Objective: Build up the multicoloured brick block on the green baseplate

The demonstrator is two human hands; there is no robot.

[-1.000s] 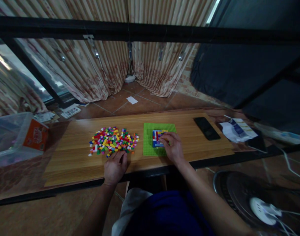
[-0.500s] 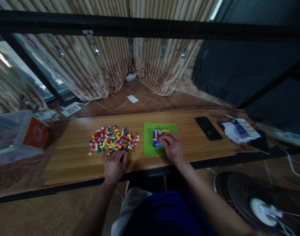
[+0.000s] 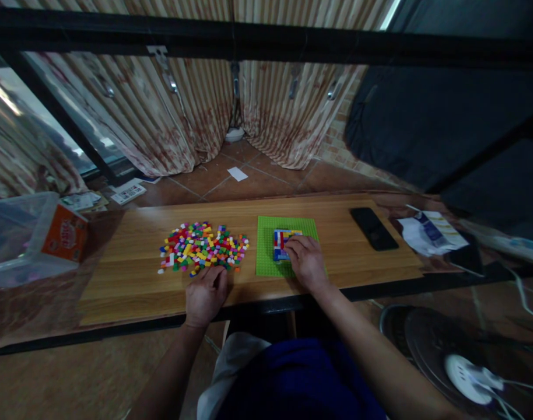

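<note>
A green studded baseplate [image 3: 265, 245] lies on the wooden tabletop. On it stands a low build of toy building bricks [image 3: 279, 238] in blue, red, white and yellow. My right hand [image 3: 308, 262] reaches over its right side, thumb and fingers pinched together at a toy brick of the build. The hand covers the right part of the build. A loose pile of small coloured bricks [image 3: 200, 248] spreads to the left of the baseplate. My left hand [image 3: 206, 297] rests at the near edge of this pile with curled fingers; whatever they hold, if anything, is hidden.
A black phone [image 3: 374, 228] lies right of the baseplate, with crumpled white packaging [image 3: 430, 233] beyond it. At the far left stands a clear plastic box [image 3: 21, 233] with an orange label. A white power strip [image 3: 465, 378] sits low at right, beside the table.
The view has shifted very slightly. Both hands stay at the same places, the right at the brick build and the left at the pile's edge.
</note>
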